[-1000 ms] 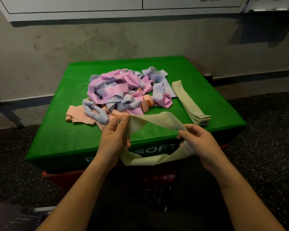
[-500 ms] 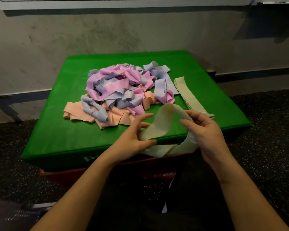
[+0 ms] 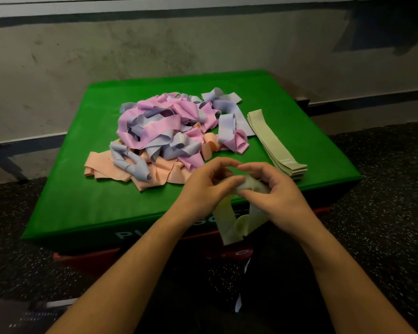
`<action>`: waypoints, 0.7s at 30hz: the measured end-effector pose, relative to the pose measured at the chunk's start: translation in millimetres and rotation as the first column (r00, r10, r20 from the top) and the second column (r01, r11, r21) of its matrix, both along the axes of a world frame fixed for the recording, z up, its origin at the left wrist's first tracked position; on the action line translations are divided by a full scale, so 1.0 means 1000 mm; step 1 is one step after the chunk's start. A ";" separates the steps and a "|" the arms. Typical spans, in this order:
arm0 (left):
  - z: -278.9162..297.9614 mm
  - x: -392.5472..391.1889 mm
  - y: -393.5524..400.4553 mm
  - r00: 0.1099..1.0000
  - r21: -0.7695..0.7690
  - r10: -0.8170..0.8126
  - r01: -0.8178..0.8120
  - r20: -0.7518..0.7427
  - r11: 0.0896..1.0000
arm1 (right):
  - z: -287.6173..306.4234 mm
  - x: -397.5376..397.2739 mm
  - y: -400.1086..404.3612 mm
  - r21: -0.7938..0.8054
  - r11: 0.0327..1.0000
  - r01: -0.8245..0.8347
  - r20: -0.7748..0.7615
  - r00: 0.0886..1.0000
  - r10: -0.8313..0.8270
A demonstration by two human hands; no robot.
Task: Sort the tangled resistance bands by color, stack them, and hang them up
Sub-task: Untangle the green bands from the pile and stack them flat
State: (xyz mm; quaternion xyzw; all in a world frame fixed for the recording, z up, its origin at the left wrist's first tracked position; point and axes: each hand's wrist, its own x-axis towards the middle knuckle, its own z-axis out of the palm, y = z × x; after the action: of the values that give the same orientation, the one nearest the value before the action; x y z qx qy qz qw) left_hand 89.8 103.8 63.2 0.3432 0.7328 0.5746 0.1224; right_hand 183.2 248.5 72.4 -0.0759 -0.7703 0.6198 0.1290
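Both hands meet at lower centre: left hand (image 3: 203,189) and right hand (image 3: 275,191) pinch one pale green band (image 3: 229,225), their grip narrow on its top fold, loop dangling past the green plyo box (image 3: 82,201) front edge. Step: flattening it for the green stack (image 3: 275,145), right of frame. Next move probably lays it there; open box surface just beside. Tangled pile (image 3: 169,136) is still unsorted.
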 end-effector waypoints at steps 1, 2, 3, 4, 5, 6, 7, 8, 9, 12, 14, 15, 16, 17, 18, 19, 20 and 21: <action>0.000 0.001 0.000 1.000 -0.007 -0.016 0.016 0.023 1.000 | 0.001 0.002 0.001 -0.035 0.999 -0.026 -0.003 1.000 0.026; 0.000 0.001 -0.001 0.998 -0.022 -0.031 0.033 0.054 0.999 | 0.002 0.004 0.003 -0.062 0.997 -0.051 0.008 0.999 0.052; 0.000 0.000 -0.002 0.996 -0.038 -0.042 0.045 0.080 0.998 | 0.003 0.005 0.005 -0.087 0.993 -0.077 0.028 0.996 0.080; 0.000 -0.001 -0.005 0.995 -0.050 -0.045 0.050 0.094 0.998 | 0.004 0.008 0.008 -0.119 0.988 -0.102 0.055 0.993 0.109; 0.000 -0.002 -0.006 0.995 -0.053 -0.042 0.047 0.091 0.998 | 0.005 0.010 0.011 -0.157 0.981 -0.114 0.082 0.988 0.128; 0.001 -0.002 -0.008 0.996 -0.047 -0.037 0.041 0.077 0.998 | 0.006 0.012 0.014 -0.189 0.976 -0.108 0.105 0.986 0.129; 0.002 -0.001 -0.009 0.997 -0.028 -0.038 0.040 0.063 0.999 | 0.006 0.013 0.016 -0.211 0.974 -0.086 0.124 0.986 0.114; 0.004 0.000 -0.010 0.997 -0.005 -0.046 0.046 0.057 0.999 | 0.006 0.013 0.017 -0.229 0.972 -0.051 0.140 0.987 0.085; 0.005 0.001 -0.010 0.997 0.016 -0.052 0.052 0.055 0.999 | 0.005 0.012 0.018 -0.264 0.965 -0.013 0.151 0.987 0.054; 0.007 0.002 -0.010 0.998 0.031 -0.057 0.056 0.041 0.998 | 0.000 0.009 0.020 -0.402 0.913 0.070 0.162 0.987 -0.004; 0.006 0.003 -0.008 0.998 0.052 -0.050 0.049 0.024 0.997 | -0.002 0.009 0.022 -0.459 0.885 0.076 0.168 0.986 0.002; 0.006 0.004 -0.006 0.999 0.075 -0.051 0.050 0.015 0.996 | -0.003 0.009 0.023 -0.494 0.867 0.071 0.170 0.985 0.017; 0.007 0.006 -0.005 0.998 0.097 -0.055 0.054 0.007 0.994 | -0.004 0.009 0.024 -0.529 0.846 0.070 0.178 0.984 0.030; 0.007 0.008 -0.002 0.998 0.111 -0.065 0.064 0.004 0.992 | -0.006 0.009 0.024 -0.552 0.831 0.070 0.189 0.981 0.043; 0.008 0.009 0.000 0.997 0.107 -0.072 0.071 0.000 0.992 | -0.007 0.010 0.024 -0.553 0.830 0.065 0.203 0.978 0.059; 0.009 0.011 0.003 0.998 0.090 -0.070 0.070 -0.008 0.994 | -0.009 0.011 0.024 -0.528 0.848 0.046 0.213 0.974 0.080; 0.009 0.012 0.006 0.998 0.071 -0.065 0.065 -0.015 0.995 | -0.011 0.013 0.024 -0.472 0.881 0.017 0.219 0.971 0.099; 0.008 0.012 0.008 0.998 0.060 -0.053 0.054 -0.017 0.997 | -0.013 0.014 0.024 -0.398 0.918 -0.007 0.221 0.970 0.103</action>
State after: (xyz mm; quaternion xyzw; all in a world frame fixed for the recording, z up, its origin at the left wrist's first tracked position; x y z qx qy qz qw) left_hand 101.7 112.1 71.3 0.3707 0.7066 0.5904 0.1215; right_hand 196.9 272.7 59.0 -0.1521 -0.6416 0.7518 0.0007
